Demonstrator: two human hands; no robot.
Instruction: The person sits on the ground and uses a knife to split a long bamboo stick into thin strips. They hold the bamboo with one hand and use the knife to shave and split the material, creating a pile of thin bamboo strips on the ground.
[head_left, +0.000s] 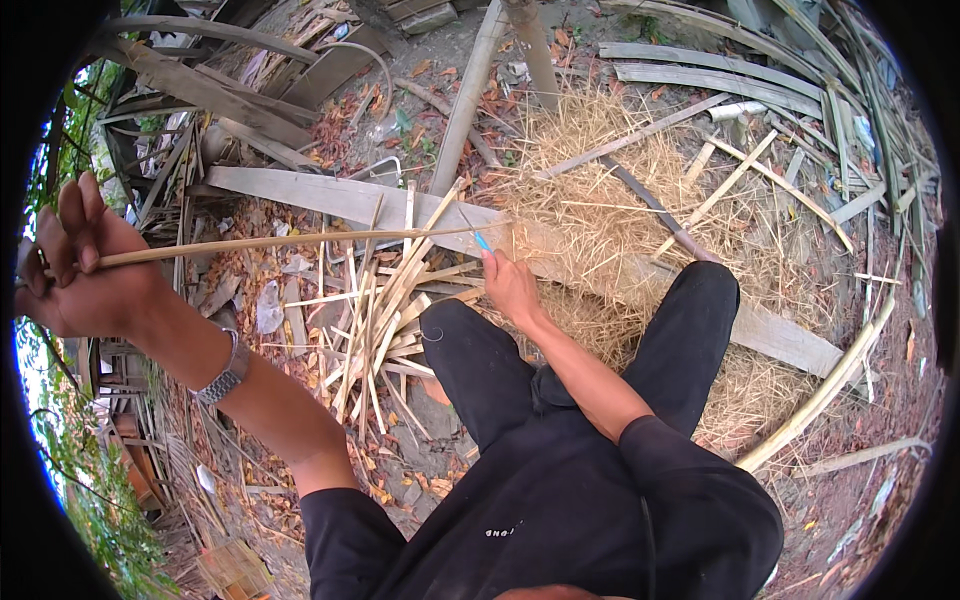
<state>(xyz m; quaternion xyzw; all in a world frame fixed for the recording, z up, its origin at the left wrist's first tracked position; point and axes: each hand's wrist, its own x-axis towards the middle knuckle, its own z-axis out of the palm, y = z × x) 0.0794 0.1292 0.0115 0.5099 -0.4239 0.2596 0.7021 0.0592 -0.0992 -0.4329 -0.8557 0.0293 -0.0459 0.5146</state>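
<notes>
Gripping 1 end of a thin tan strip (pixel 300 240), the L hand (pixel 95 265) holds it out to the person's L, prob. to keep it straight & steady, w/ its other end over the wide plank (pixel 350 200). R hand (pixel 515 288) is closed around a blue-handled knife (pixel 483 241), blade crossing the strip in view (contact can't be confirmed), appar. so the plank backs it. Loose strips (pixel 385 320) are piled by the L knee (pixel 455 335), presumably for easy reach; pale shavings (pixel 600 140) lie on both sides of the plank.
</notes>
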